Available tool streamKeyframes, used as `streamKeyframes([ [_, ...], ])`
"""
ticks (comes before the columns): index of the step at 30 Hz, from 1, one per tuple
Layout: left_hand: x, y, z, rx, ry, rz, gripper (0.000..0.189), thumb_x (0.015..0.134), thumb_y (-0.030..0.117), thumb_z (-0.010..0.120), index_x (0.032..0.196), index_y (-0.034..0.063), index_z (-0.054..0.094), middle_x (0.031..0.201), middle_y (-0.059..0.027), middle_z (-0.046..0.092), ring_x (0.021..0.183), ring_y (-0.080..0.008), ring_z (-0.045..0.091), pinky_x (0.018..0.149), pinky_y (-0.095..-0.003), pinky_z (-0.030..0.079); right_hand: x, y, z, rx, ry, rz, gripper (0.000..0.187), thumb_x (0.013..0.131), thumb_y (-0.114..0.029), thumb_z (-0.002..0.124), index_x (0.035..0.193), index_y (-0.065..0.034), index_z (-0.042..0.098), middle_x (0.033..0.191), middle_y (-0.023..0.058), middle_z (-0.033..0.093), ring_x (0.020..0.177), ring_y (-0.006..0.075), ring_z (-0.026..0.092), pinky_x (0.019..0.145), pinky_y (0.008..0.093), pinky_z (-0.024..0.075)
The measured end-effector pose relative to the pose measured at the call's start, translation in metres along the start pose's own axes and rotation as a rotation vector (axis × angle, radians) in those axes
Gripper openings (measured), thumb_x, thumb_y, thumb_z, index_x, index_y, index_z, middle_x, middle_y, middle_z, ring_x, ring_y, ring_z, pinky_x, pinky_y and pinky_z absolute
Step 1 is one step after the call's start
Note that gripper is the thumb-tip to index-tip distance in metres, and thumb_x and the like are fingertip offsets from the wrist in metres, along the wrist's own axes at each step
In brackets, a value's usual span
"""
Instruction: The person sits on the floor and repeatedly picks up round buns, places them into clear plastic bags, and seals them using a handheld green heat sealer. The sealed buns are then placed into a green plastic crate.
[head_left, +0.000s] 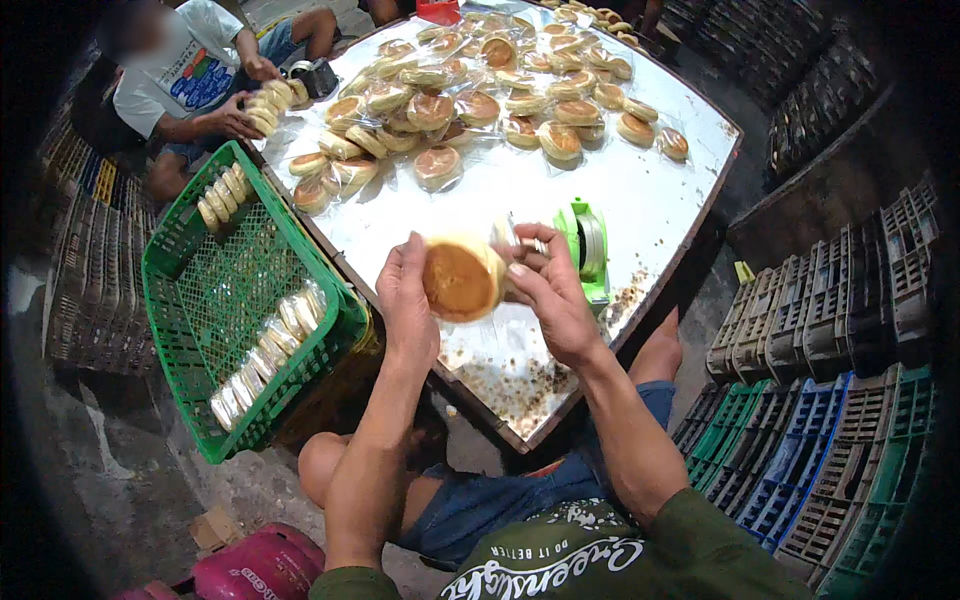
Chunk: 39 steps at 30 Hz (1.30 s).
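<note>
My left hand (405, 300) grips a round, flat bun (459, 281) by its left edge, its browned face turned up towards me. At the bun's right side, my right hand (559, 300) has its thumb and fingers pinched on what looks like the gathered end of a clear plastic bag (504, 231); blur hides the exact grip. Just beyond the right hand stands a bright green tape dispenser (592, 251) with a roll in it. Both hands are above the near part of a white tabletop (495, 202).
Many bagged buns (431, 111) are heaped across the table's far half. On the left, a green plastic crate (247, 420) holds rows of bagged buns (270, 349). Another person (191, 75) handles buns at the far left. Stacked crates (802, 450) line the right; a pink gas cylinder (259, 566) stands lower left.
</note>
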<state>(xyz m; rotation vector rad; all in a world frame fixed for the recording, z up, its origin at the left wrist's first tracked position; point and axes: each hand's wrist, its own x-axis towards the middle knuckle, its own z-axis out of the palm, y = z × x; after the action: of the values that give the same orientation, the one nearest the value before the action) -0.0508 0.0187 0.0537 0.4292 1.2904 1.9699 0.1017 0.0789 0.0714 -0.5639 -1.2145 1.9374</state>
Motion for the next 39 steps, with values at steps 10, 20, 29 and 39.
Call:
streamKeyframes([
  [10, -0.036, 0.030, -0.015, 0.636, -0.100, 0.788, 0.023, 0.099, 0.021, 0.062, 0.102, -0.0006, 0.067, 0.090, -0.0124, 0.066, 0.086, -0.0204, 0.063, 0.076, -0.0339, 0.051, -0.001, -0.014, 0.027, -0.408, 0.112, -0.340, 0.007, 0.098, -0.008, 0.061, 0.097, -0.0013, 0.063, 0.102, 0.0037, 0.064, 0.092, 0.0116, 0.058, 0.084, 0.0270, 0.0470],
  [20, -0.027, 0.034, -0.022, -0.149, 0.059, 0.014, 0.030, 0.105, 0.032, 0.048, 0.101, 0.0043, 0.059, 0.100, -0.0129, 0.068, 0.095, -0.0198, 0.064, 0.091, -0.0361, 0.050, -0.023, -0.001, 0.031, -0.471, 0.170, -0.729, 0.038, 0.089, -0.019, 0.070, 0.116, 0.0014, 0.053, 0.126, 0.0212, 0.053, 0.117, 0.0294, 0.054, 0.102, 0.0394, 0.0433],
  [29, -0.038, 0.044, -0.010, -0.074, 0.071, 0.140, 0.031, 0.107, 0.027, 0.046, 0.095, 0.0023, 0.060, 0.087, -0.0075, 0.065, 0.084, -0.0152, 0.061, 0.079, -0.0302, 0.049, -0.011, -0.017, 0.036, -0.206, 0.009, 0.049, 0.065, 0.087, -0.016, 0.075, 0.139, -0.0005, 0.039, 0.117, 0.0153, 0.061, 0.108, 0.0234, 0.060, 0.096, 0.0372, 0.0486],
  [39, -0.069, 0.044, 0.001, 0.272, 0.160, 0.670, 0.033, 0.106, 0.023, 0.051, 0.083, -0.0008, 0.058, 0.070, -0.0031, 0.059, 0.061, -0.0082, 0.053, 0.059, -0.0236, 0.043, -0.028, -0.031, 0.012, -0.183, -0.095, -0.479, 0.012, 0.098, -0.002, 0.057, 0.110, -0.0003, 0.055, 0.109, 0.0100, 0.063, 0.100, 0.0173, 0.062, 0.092, 0.0316, 0.0498],
])
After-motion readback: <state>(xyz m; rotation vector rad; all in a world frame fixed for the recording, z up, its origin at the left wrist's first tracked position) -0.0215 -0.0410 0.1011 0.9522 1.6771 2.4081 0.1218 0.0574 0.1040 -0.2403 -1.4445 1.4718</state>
